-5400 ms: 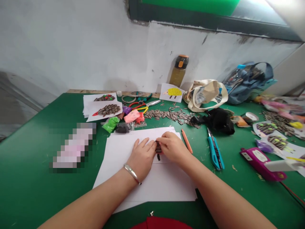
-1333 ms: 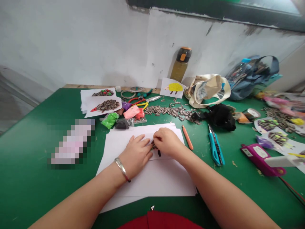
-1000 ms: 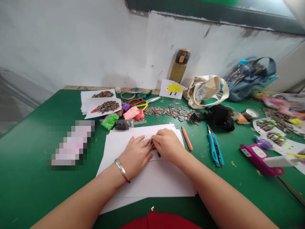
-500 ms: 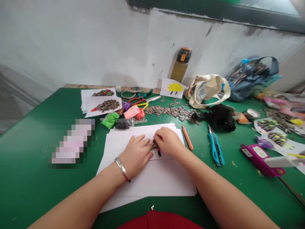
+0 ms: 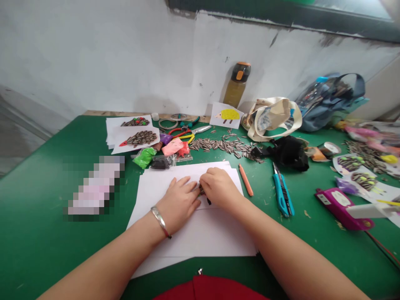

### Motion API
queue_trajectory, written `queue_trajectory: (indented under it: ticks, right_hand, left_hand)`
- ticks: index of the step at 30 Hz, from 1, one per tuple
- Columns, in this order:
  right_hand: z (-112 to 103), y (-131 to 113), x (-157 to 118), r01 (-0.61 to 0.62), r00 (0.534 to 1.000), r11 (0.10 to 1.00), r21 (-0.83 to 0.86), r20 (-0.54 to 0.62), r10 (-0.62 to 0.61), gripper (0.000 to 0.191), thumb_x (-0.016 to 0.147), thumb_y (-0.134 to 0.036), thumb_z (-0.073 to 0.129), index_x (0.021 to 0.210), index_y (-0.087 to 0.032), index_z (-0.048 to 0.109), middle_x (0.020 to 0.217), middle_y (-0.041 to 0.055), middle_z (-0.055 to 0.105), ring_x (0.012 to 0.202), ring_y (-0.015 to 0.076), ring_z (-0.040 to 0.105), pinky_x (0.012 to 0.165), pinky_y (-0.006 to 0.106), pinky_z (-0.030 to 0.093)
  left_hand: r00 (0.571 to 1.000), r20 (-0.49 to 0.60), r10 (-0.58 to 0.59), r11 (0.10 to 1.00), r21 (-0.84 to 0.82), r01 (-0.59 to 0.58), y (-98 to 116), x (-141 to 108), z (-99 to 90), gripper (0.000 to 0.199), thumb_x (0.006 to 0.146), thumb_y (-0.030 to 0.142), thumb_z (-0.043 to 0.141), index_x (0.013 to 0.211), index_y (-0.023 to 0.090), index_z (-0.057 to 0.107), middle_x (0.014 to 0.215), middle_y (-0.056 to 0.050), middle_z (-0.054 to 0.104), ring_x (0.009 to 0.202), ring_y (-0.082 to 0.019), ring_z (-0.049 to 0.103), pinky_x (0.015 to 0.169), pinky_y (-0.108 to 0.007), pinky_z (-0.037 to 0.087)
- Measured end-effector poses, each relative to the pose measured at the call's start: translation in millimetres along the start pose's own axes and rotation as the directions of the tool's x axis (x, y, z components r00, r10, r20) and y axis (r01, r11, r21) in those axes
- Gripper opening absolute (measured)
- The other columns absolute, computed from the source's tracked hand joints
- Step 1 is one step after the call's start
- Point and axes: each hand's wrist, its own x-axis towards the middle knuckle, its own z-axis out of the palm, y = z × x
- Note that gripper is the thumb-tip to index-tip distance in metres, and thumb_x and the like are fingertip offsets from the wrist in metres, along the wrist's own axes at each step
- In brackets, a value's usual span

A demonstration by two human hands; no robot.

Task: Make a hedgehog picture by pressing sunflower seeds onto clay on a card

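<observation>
White paper sheets (image 5: 218,237) lie stacked in front of me. My left hand (image 5: 181,204) rests flat on them, fingers spread, its tips beside a small cluster of sunflower seeds (image 5: 201,190). Over the right side of that cluster, my right hand (image 5: 221,187) is closed, fingers bent down and pressed together; whatever is between them is hidden. A small black piece (image 5: 208,201) shows just below the right fingers. Most of the seed cluster is covered by my hands. An orange stick (image 5: 246,180) lies right of the sheets.
A teal utility knife (image 5: 283,195) has its blade out at right. Behind the sheets lie clay packets (image 5: 144,157), pliers, scissors and loose sunflower seeds (image 5: 223,144). Finished seed hedgehogs (image 5: 142,137) lie back left. A bottle (image 5: 237,85), bags and a purple glue-gun-like device (image 5: 343,208) stand around.
My right hand has shifted slightly down over the seed cluster and now covers more of the black piece. The left hand stays in place.
</observation>
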Motion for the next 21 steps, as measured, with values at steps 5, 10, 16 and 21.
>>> queue_trajectory:
  ticks: [5,10,16,21]
  right_hand:
    - [2,-3,-7,0.054,0.997,0.995,-0.085,-0.042,-0.058,0.018,0.086,-0.017,0.052,0.074,-0.017,0.065,0.079,0.0064,0.060,0.077,0.0192,0.046,0.068,0.034,0.025]
    - [-1,-6,-11,0.053,0.994,0.992,-0.114,-0.094,-0.063,0.023,0.086,-0.016,0.049,0.069,-0.017,0.064,0.075,0.0064,0.059,0.078,0.0196,0.044,0.068,0.035,0.024]
    - [-2,-5,-14,0.083,0.993,0.990,-0.116,-0.075,-0.092,0.017,0.083,-0.016,0.051,0.071,-0.018,0.063,0.078,0.0059,0.059,0.079,0.0197,0.043,0.069,0.035,0.024]
    - [-1,-3,-15,0.090,0.993,0.989,-0.117,-0.060,-0.098,0.015,0.084,-0.016,0.052,0.075,-0.018,0.064,0.080,0.0059,0.060,0.079,0.0202,0.042,0.069,0.035,0.024]
  left_hand:
    - [1.000,-0.014,0.005,1.000,0.002,-0.005,1,0,-0.2,0.022,0.093,0.023,0.046,0.109,0.018,0.062,0.111,-0.011,0.061,0.114,-0.031,0.045,0.093,-0.054,0.038]
    - [1.000,0.020,-0.022,0.999,0.031,0.022,3,0,-0.7,0.023,0.095,0.024,0.044,0.106,0.018,0.063,0.116,-0.011,0.061,0.117,-0.031,0.044,0.095,-0.055,0.038]
    - [0.998,0.030,-0.051,0.997,0.063,0.049,5,-1,0.5,0.026,0.095,0.025,0.045,0.114,0.016,0.060,0.123,-0.011,0.059,0.121,-0.033,0.042,0.096,-0.055,0.038]
    - [0.998,0.015,-0.058,0.996,0.076,0.056,6,-3,2.1,0.029,0.094,0.025,0.046,0.118,0.014,0.058,0.123,-0.010,0.060,0.123,-0.033,0.042,0.097,-0.054,0.039]
